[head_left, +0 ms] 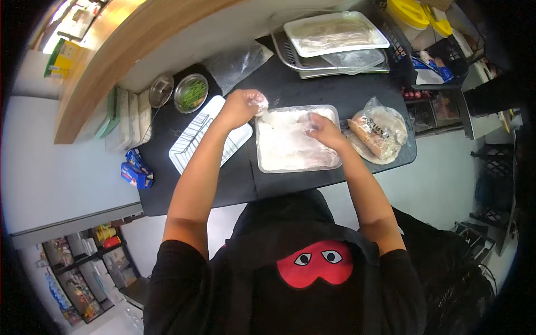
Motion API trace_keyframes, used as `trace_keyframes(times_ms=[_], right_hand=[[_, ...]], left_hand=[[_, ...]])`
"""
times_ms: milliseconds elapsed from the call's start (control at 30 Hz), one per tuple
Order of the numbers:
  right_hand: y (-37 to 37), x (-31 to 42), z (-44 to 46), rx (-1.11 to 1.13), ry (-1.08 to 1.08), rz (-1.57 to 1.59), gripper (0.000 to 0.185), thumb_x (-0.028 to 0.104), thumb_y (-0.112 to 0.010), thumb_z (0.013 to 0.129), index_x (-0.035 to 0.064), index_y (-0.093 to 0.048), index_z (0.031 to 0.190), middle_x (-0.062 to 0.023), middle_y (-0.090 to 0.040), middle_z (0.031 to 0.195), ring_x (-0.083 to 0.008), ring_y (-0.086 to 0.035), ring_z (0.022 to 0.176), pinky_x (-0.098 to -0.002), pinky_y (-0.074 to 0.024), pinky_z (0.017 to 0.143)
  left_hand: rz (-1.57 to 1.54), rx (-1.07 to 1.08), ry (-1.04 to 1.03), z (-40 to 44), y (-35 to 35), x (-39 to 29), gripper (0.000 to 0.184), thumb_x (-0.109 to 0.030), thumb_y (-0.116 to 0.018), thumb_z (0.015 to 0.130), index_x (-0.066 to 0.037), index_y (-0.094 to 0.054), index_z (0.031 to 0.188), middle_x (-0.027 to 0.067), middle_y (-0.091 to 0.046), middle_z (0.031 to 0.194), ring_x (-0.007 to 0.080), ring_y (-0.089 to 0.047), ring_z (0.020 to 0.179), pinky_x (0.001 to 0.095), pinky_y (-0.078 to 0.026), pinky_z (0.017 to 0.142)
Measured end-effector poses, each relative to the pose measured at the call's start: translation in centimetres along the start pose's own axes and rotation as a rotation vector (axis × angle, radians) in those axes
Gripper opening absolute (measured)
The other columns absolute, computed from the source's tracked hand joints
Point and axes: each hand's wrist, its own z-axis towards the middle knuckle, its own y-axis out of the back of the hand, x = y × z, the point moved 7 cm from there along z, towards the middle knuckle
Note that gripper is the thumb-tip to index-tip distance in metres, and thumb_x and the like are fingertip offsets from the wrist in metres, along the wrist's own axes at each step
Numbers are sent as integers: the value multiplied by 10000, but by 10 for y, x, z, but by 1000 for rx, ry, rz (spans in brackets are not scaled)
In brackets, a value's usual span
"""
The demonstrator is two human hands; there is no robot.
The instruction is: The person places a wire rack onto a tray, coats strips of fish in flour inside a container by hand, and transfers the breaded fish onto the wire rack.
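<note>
A clear rectangular tray (296,169) full of white powder stands on the black table. Over its upper left corner, my left hand (245,108) is closed with floury fingertips pinching a small whitish, powder-coated piece (261,106). My right hand (324,129) is at the tray's right side, its fingers curled in at the powder; whether they hold anything is hidden. Left of the tray lies a white tray with a wire rack (192,134), partly behind my left forearm.
Metal bowl with green pieces (191,93) at the back left, beside a plastic bag (237,64). White foam tray (336,33) on a wire rack at the back. Wrapped bread (371,134) on the right. Blue packet (135,169) at the left edge.
</note>
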Motion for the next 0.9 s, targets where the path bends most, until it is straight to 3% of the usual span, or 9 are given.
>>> trace_keyframes(times_ms=[67, 200, 233, 333, 400, 467, 600, 700, 900], right_hand=[[0, 58, 4, -58, 103, 17, 622, 105, -697, 694, 2, -441, 1251, -179, -500, 1234, -245, -507, 1100, -296, -401, 910], [-32, 80, 28, 176, 8, 85, 631, 90, -705, 704, 11, -428, 1266, -161, -493, 1246, -225, -495, 1113, -298, -397, 915], [-34, 99, 24, 133, 123, 128, 498, 78, -669, 746, 11, -492, 1207, -120, -562, 1159, -184, -549, 1007, -285, -432, 842], [-63, 90, 28, 362, -66, 284, 338, 71, -636, 775, -6, -568, 1097, -72, -631, 1015, -141, -585, 887, -258, -446, 778], [-82, 95, 26, 296, -59, 366, 208, 57, -601, 798, -9, -614, 995, -27, -653, 877, -92, -586, 774, -229, -447, 714], [-105, 102, 24, 319, -129, 456, 193, 56, -597, 811, -1, -618, 994, -12, -646, 867, -64, -562, 751, -212, -438, 689], [-162, 109, 18, 293, -307, 757, 218, 52, -488, 879, 6, -533, 1087, -102, -648, 884, -159, -629, 737, -263, -502, 637], [-203, 102, 11, 284, -468, 773, 247, 65, -427, 906, -38, -483, 1123, -133, -623, 873, -191, -631, 690, -281, -518, 558], [-244, 84, 12, 267, -574, 726, 256, 88, -424, 903, -41, -485, 1116, -137, -619, 866, -201, -635, 683, -291, -524, 573]], left_hand=[[11, 49, -15, -5, 4, -17, 210, -26, -560, 707, -17, -637, 902, 112, -653, 792, 167, -610, 716, 286, -468, 678], [-24, 64, -39, -12, 25, -41, 209, -11, -566, 707, -16, -639, 903, 112, -653, 807, 153, -608, 741, 278, -466, 694], [-30, 49, -54, -14, 35, -44, 210, -1, -568, 706, -16, -640, 903, 111, -654, 816, 150, -607, 747, 278, -466, 696], [4, -4, -23, -24, 76, -49, 221, 21, -576, 704, -7, -639, 913, 112, -655, 839, 154, -612, 775, 276, -467, 718], [58, -40, -3, -33, 102, -42, 224, 18, -575, 705, -4, -638, 919, 117, -655, 844, 157, -613, 783, 274, -466, 728], [95, -62, 58, -38, 119, -9, 228, 14, -579, 706, -7, -641, 924, 136, -657, 876, 189, -626, 808, 287, -469, 739], [163, -105, 129, -50, 133, 59, 227, 17, -571, 712, -22, -652, 920, 181, -644, 904, 256, -632, 850, 311, -469, 760], [327, -136, 75, -52, 122, 107, 239, 19, -532, 720, -45, -658, 913, 231, -619, 845, 344, -614, 836, 366, -473, 772], [434, -33, 154, -45, 86, 182, 244, 3, -508, 718, -63, -653, 902, 237, -604, 901, 366, -591, 881, 406, -461, 786]])
